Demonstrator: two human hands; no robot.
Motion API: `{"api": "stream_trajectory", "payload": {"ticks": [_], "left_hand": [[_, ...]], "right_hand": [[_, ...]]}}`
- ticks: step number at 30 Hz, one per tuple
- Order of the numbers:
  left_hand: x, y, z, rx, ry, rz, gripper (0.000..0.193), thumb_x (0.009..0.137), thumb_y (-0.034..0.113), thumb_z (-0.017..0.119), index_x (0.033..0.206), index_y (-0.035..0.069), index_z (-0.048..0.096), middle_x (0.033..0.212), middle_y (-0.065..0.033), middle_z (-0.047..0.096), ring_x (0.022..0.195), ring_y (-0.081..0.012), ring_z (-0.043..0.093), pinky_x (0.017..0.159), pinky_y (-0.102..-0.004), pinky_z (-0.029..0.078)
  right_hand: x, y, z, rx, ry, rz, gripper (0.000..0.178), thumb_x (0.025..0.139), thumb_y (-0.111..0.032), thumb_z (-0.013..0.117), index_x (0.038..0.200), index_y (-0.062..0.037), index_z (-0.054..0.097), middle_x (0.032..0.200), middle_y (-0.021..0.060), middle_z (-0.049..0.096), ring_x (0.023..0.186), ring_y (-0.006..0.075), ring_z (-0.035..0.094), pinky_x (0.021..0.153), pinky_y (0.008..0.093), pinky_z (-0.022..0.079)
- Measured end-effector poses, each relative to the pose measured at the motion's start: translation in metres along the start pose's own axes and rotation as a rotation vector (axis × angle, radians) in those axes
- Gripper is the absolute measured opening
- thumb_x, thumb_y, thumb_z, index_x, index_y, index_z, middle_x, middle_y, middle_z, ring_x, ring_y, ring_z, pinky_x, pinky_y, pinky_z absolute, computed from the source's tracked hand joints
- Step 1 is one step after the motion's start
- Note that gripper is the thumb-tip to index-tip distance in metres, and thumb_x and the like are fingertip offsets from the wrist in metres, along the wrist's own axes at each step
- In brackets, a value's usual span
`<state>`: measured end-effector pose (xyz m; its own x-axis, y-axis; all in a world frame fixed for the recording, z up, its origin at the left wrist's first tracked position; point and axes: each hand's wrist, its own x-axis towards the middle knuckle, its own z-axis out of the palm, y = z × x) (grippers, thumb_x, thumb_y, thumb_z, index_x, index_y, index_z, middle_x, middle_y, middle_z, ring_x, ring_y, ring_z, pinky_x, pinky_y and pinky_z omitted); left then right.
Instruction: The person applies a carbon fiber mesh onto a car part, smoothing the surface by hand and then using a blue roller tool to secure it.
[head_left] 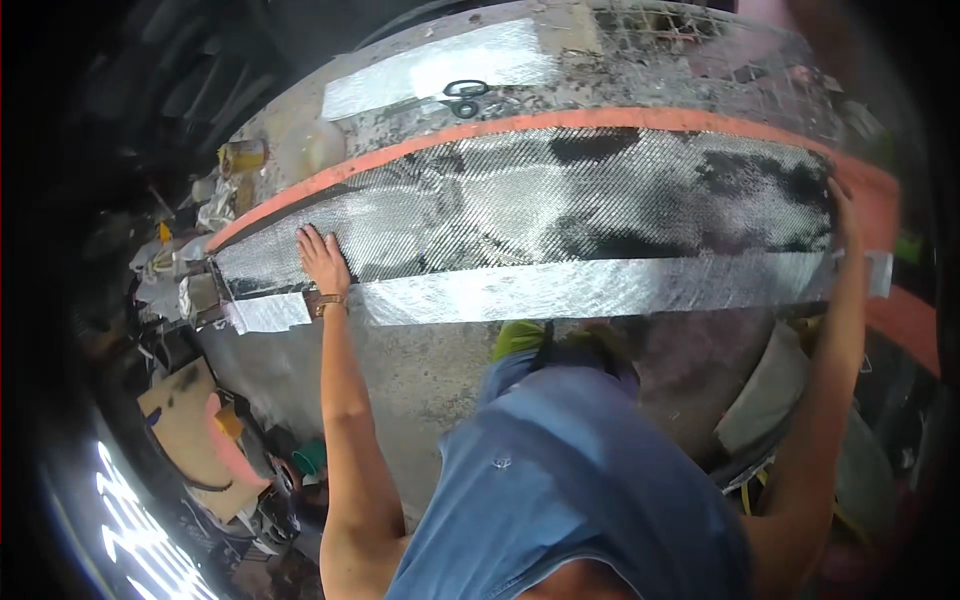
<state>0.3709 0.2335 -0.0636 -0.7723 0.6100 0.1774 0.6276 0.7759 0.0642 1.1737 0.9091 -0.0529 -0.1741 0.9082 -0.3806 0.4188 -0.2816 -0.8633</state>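
Observation:
A long woven cloth (500, 205), glossy silver with dark patches, lies over a curved orange-red piece (560, 118) whose far rim shows beyond it. Along the near side runs a whitish fibrous strip (520, 293). My left hand (325, 265) rests flat on the cloth toward its left end, fingers stretched and slightly apart, nothing held. At the far right end, my right hand (846, 215) touches the cloth's edge; it is seen nearly side-on, with fingers extended. Part of the palm there is hidden.
Black-handled scissors (463, 108) lie on the stained worktable behind the cloth, near a white fibrous sheet (430, 75). A yellow can (243, 156) and a translucent container (312, 148) stand at the left. A cardboard piece (190, 420) lies lower left.

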Motion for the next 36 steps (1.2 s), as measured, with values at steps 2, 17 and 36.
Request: {"api": "stream_trajectory", "payload": {"ticks": [2,17,36], "left_hand": [[-0.014,-0.009,-0.017,0.012,0.008,-0.021,0.063,0.106,0.039,0.038,0.154,-0.001,0.031,0.161,-0.0275,0.024,0.146,-0.0478,0.025,0.12,-0.053,0.019],[-0.008,0.032,0.012,-0.116,-0.091,-0.033,0.07,0.107,0.047,0.032,0.156,-0.003,0.025,0.163,-0.0245,0.02,0.151,-0.0387,0.018,0.123,-0.0473,0.014],[-0.011,0.039,0.014,-0.049,-0.087,-0.087,0.078,0.105,0.058,0.029,0.158,0.001,0.022,0.163,-0.0254,0.019,0.15,-0.04,0.02,0.122,-0.0478,0.017]], "right_hand": [[0.004,-0.008,0.027,0.132,-0.053,0.008,0.053,0.093,-0.03,0.07,0.134,0.0009,0.055,0.127,0.0091,0.061,0.118,0.0193,0.057,0.103,0.0313,0.043],[-0.025,-0.026,0.002,0.096,0.083,-0.142,0.045,0.092,-0.021,0.069,0.128,0.004,0.061,0.124,0.0137,0.067,0.113,0.0231,0.063,0.1,0.0328,0.048],[0.0,-0.013,0.003,0.23,0.136,-0.111,0.028,0.085,-0.009,0.077,0.106,0.0054,0.066,0.098,0.0122,0.071,0.087,0.0192,0.068,0.073,0.0276,0.053]]}}
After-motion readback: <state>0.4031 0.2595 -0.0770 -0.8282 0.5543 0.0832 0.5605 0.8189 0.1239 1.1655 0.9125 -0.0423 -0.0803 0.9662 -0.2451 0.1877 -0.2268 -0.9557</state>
